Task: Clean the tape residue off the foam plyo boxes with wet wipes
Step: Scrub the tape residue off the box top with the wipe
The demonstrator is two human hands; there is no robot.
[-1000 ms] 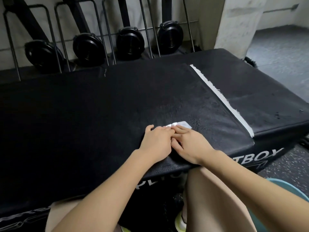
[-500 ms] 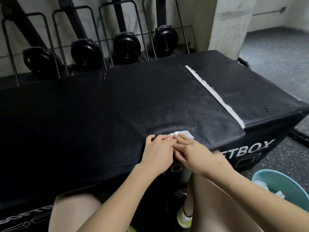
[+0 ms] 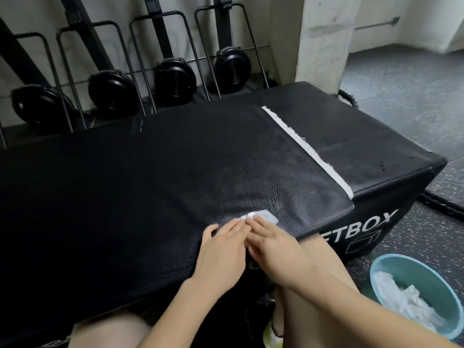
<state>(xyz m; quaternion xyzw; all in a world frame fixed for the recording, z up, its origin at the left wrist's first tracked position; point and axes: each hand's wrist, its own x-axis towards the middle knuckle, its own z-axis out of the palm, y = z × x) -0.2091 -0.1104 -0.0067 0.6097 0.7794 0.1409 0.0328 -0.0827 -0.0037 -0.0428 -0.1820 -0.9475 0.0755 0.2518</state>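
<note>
A long black foam plyo box (image 3: 150, 177) fills the middle of the head view. A white strip of tape residue (image 3: 308, 151) runs across its top on the right. A small folded wet wipe (image 3: 263, 215) lies on the box top near the front edge, on a damp, streaked patch. My left hand (image 3: 222, 252) and my right hand (image 3: 273, 244) lie side by side, their straight fingertips pressing on the near edge of the wipe. Most of the wipe's near part is hidden under the fingers.
A teal bin (image 3: 414, 295) with used white wipes stands on the floor at the lower right. Black gym machines (image 3: 173, 81) line the wall behind the box. A concrete pillar (image 3: 324, 38) rises at the back right. My knees are below the box's front edge.
The view has shifted, so the box and hands sit lower and more to the right. Both hands stay together on the wipe near the front edge.
</note>
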